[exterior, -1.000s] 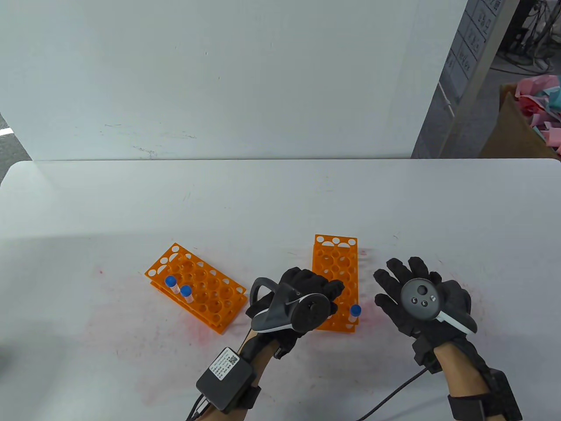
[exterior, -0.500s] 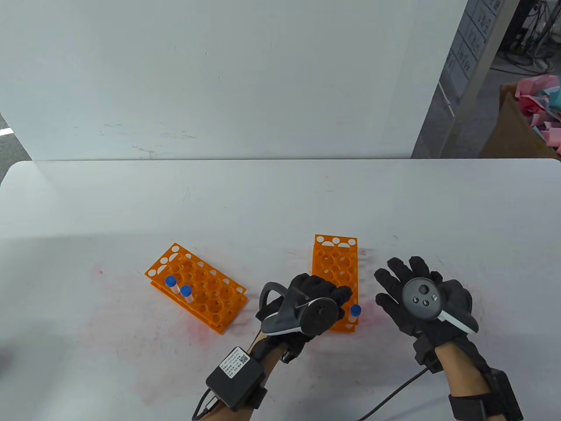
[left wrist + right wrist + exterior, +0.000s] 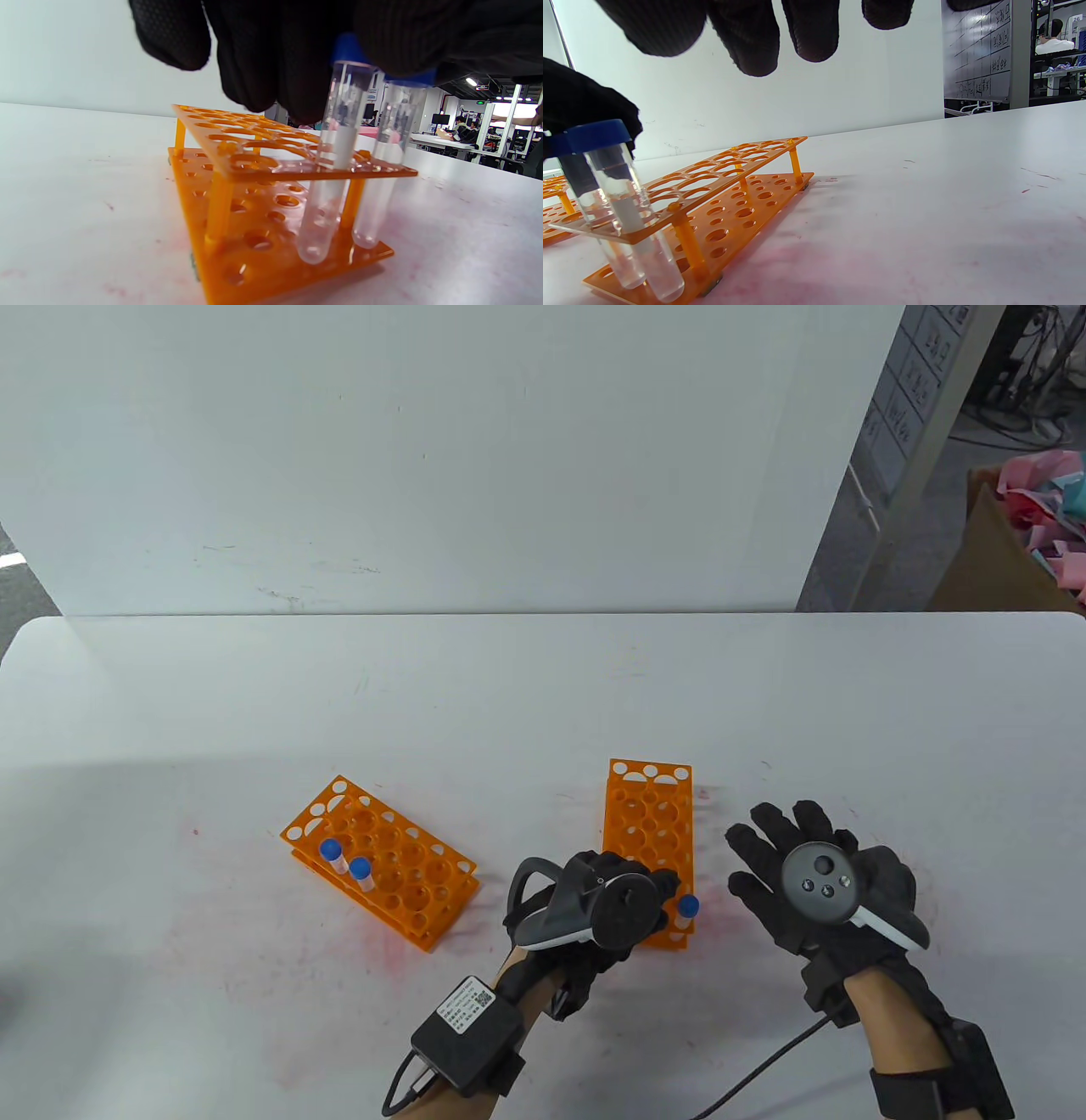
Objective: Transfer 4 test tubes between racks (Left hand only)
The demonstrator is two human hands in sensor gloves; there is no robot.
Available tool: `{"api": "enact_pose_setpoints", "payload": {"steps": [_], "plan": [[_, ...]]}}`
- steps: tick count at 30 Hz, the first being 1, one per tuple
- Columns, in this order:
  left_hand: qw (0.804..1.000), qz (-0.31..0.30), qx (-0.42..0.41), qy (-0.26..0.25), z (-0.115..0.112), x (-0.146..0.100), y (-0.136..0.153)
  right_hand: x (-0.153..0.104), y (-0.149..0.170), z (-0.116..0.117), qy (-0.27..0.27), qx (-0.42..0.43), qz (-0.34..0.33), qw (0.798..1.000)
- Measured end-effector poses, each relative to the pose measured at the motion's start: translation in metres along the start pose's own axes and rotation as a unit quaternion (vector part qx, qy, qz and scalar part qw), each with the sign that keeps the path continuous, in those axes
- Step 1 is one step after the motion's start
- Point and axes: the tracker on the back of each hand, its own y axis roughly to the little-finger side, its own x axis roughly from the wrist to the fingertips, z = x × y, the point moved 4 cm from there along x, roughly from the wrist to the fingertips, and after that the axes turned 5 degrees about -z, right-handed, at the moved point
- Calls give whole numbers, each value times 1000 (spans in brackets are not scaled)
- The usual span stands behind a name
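Two orange racks stand on the white table. The left rack (image 3: 399, 874) holds two blue-capped test tubes (image 3: 361, 872). At the near end of the right rack (image 3: 649, 814) a free tube (image 3: 687, 909) stands in the corner, beside a second tube (image 3: 335, 169). My left hand (image 3: 653, 892) hangs over that second tube and pinches its blue cap (image 3: 345, 48); the tube stands in the rack, slightly tilted. In the table view my hand hides it. My right hand (image 3: 776, 848) lies flat and empty, fingers spread, to the right of this rack.
A white wall panel (image 3: 424, 458) stands along the table's far edge. Faint pink stains mark the table (image 3: 390, 950) around the racks. A cable (image 3: 764, 1069) runs from my right wrist. Both tubes of the right rack show in the right wrist view (image 3: 623, 203).
My left hand has moved a little right and toward me along the right rack, settling over the tube at its near end. The right hand and all tubes stay in place.
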Motion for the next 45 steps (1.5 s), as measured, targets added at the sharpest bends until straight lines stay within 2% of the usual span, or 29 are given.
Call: {"api": "enact_pose_setpoints", "payload": {"steps": [6, 15, 21, 26, 36, 41, 45], "plan": [[1000, 2, -11, -12, -1, -2, 1, 0, 0, 0, -1, -1, 0, 1000], [1000, -2, -12, -3, -3, -4, 4, 0, 0, 0, -2, 0, 0, 1000], [1000, -7, -4, -16, 11, -9, 6, -1, 0, -2, 1, 1, 2, 1000], [999, -1, 6, -46, 27, -23, 15, -1, -1, -1, -4, -3, 0, 1000], [993, 99, 48, -49, 69, -61, 73, 0, -5, 4, -14, -10, -6, 1000], [985, 159, 67, -18, 79, -80, 104, 0, -5, 4, -17, -10, -5, 1000], [976, 205, 69, -22, 87, -98, 130, 1, -8, 5, -19, -11, -8, 1000]]}}
